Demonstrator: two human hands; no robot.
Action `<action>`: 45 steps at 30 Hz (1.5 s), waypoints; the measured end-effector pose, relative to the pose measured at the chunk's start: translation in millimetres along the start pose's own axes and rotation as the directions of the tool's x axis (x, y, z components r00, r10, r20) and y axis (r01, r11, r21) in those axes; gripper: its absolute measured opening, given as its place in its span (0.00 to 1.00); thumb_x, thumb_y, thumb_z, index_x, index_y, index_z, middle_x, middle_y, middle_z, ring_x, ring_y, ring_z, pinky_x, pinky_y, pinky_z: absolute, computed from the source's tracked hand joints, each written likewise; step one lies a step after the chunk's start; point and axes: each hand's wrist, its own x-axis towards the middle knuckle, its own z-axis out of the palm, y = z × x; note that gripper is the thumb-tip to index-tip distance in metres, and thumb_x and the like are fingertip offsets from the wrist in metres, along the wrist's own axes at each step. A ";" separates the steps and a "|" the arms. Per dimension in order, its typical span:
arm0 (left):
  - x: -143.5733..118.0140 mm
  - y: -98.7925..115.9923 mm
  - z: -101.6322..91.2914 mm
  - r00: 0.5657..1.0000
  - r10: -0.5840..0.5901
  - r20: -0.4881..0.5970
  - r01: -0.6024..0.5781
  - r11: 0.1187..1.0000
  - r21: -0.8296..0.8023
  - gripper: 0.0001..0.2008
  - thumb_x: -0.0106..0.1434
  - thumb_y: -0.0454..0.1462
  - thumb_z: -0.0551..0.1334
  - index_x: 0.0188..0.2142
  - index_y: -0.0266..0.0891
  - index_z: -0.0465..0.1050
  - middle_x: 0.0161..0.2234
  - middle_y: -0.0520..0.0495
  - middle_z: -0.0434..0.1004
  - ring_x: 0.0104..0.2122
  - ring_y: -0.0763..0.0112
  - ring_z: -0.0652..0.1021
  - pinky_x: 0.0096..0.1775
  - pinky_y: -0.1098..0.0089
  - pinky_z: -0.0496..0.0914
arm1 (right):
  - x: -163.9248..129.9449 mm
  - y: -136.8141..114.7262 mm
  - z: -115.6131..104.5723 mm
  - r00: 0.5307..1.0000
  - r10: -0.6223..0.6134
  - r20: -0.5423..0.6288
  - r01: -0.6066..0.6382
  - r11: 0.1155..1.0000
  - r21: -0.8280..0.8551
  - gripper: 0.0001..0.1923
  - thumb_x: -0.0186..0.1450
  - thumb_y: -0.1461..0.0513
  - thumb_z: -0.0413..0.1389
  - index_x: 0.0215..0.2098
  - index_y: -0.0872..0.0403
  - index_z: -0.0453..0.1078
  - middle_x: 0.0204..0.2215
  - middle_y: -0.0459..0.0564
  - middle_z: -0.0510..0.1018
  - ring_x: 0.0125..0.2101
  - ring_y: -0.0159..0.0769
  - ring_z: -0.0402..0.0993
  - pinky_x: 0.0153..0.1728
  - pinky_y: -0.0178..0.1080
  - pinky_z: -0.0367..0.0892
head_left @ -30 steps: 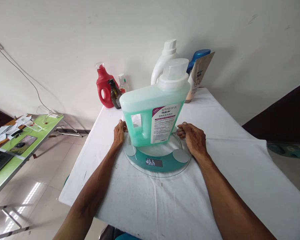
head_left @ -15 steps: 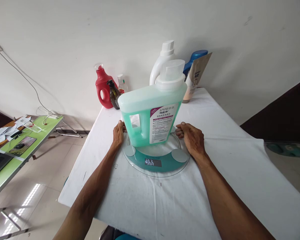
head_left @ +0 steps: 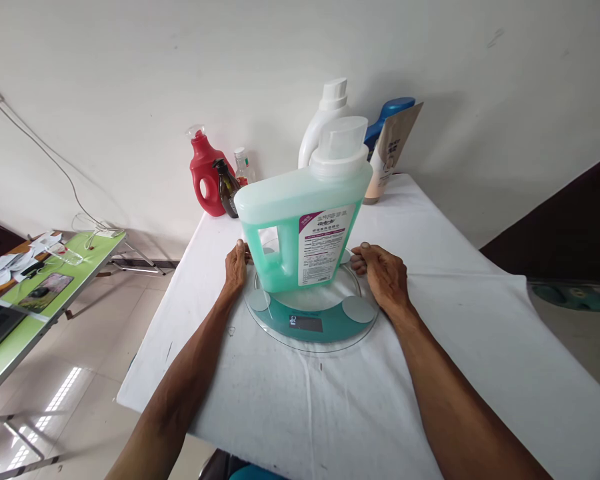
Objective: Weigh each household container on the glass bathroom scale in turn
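Observation:
A large jug of green liquid (head_left: 285,207), with a clear cap and a white label, stands upright on a round glass scale (head_left: 305,327). The scale has a teal band, silvery round pads and a small dark display. At the left rim, my left hand (head_left: 237,270) is closed with its thumb up; the jug partly hides its fingertips. My right hand (head_left: 385,277) has its fingers curled at the right rim, the thumb resting above them. Both hands seem to hold the scale's edge, and neither touches the jug's front.
Behind stand a red bottle (head_left: 207,170), a dark pump bottle (head_left: 226,189), a small clear bottle (head_left: 244,167), a white bottle (head_left: 320,127), a blue bottle (head_left: 397,107) and a beige tube (head_left: 393,150). White cloth (head_left: 460,347) covers the table. Left is a green table (head_left: 67,263).
The large digits on the scale's display have gone out, leaving only small marks at its left end. Both hands and the jug stay in place.

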 end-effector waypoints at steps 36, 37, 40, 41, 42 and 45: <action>1.0 0.5 1.4 1.000 -0.029 -0.001 0.029 1.000 -0.008 0.32 0.77 0.62 0.53 0.30 0.42 0.75 0.35 0.40 0.85 0.40 0.54 0.84 0.46 0.57 0.78 | -0.4 1.0 0.4 1.000 0.017 0.002 -0.017 1.000 0.024 0.33 0.71 0.30 0.57 0.34 0.48 0.80 0.28 0.50 0.84 0.29 0.43 0.80 0.37 0.46 0.76; 1.1 0.2 1.2 1.000 -0.025 0.002 0.025 1.000 -0.005 0.32 0.77 0.62 0.53 0.30 0.42 0.75 0.35 0.40 0.85 0.39 0.54 0.84 0.46 0.57 0.78 | -0.5 1.3 0.5 1.000 0.014 0.001 -0.014 1.000 0.023 0.32 0.71 0.31 0.57 0.34 0.48 0.80 0.28 0.50 0.84 0.29 0.43 0.80 0.37 0.45 0.76; 1.1 -0.4 0.7 1.000 -0.018 0.008 0.018 1.000 0.001 0.32 0.75 0.64 0.54 0.30 0.43 0.74 0.34 0.41 0.84 0.38 0.55 0.83 0.46 0.57 0.78 | -0.9 1.3 0.9 1.000 0.010 -0.006 -0.009 1.000 0.018 0.32 0.72 0.32 0.56 0.34 0.48 0.79 0.28 0.50 0.83 0.28 0.42 0.79 0.36 0.45 0.76; 1.2 -0.6 0.6 1.000 -0.019 0.006 0.019 1.000 0.003 0.32 0.75 0.65 0.54 0.30 0.43 0.74 0.34 0.41 0.84 0.38 0.55 0.83 0.46 0.58 0.78 | -1.0 1.0 1.0 1.000 0.008 -0.008 -0.008 1.000 0.016 0.33 0.71 0.31 0.56 0.34 0.49 0.79 0.28 0.50 0.83 0.28 0.42 0.79 0.36 0.45 0.76; 1.2 -0.7 0.7 1.000 -0.022 0.002 0.022 1.000 0.005 0.32 0.74 0.65 0.54 0.30 0.43 0.74 0.34 0.41 0.84 0.38 0.55 0.83 0.46 0.58 0.78 | -1.0 0.5 1.0 1.000 0.008 -0.008 -0.007 1.000 0.015 0.33 0.71 0.31 0.56 0.34 0.49 0.79 0.28 0.50 0.83 0.28 0.42 0.79 0.36 0.45 0.76; 1.5 -1.2 1.0 1.000 -0.022 -0.007 0.022 1.000 0.007 0.33 0.73 0.66 0.54 0.30 0.43 0.73 0.33 0.42 0.84 0.38 0.56 0.83 0.46 0.58 0.78 | -0.9 -1.1 0.8 1.000 0.013 -0.004 -0.013 1.000 0.010 0.34 0.69 0.30 0.55 0.34 0.49 0.79 0.28 0.50 0.83 0.27 0.42 0.79 0.36 0.46 0.76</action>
